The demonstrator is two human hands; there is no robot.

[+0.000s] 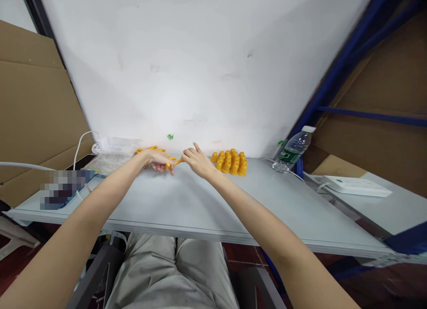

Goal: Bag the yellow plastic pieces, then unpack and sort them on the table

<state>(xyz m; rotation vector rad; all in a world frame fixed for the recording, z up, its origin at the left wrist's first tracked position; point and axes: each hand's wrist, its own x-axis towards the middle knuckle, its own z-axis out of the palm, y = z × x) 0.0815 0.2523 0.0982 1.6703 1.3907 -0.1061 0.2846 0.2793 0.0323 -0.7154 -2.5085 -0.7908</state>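
Observation:
Close to the white wall, my left hand [158, 159] has its fingers closed around one end of a thin yellow plastic stick-like part [178, 161]. The other end runs into my right hand [196, 161], whose fingers are pinched on it with the thumb side up. More yellow stick-like pieces [153, 148] lie behind my left hand, partly hidden by it. Small metal bits [160, 174] lie on the table under that hand, too small to name. Just right of my right hand stand several yellow thimble-shaped cups [234, 163], grouped in rows.
On the right, a clear bottle with a green label [292, 151] leans at the table's back. A white power strip [356, 186] lies on a surface beyond. At left are a phone-like item [66, 189], clear plastic bags [110, 161] and white cables. Cardboard [31, 100] flanks the table [200, 211].

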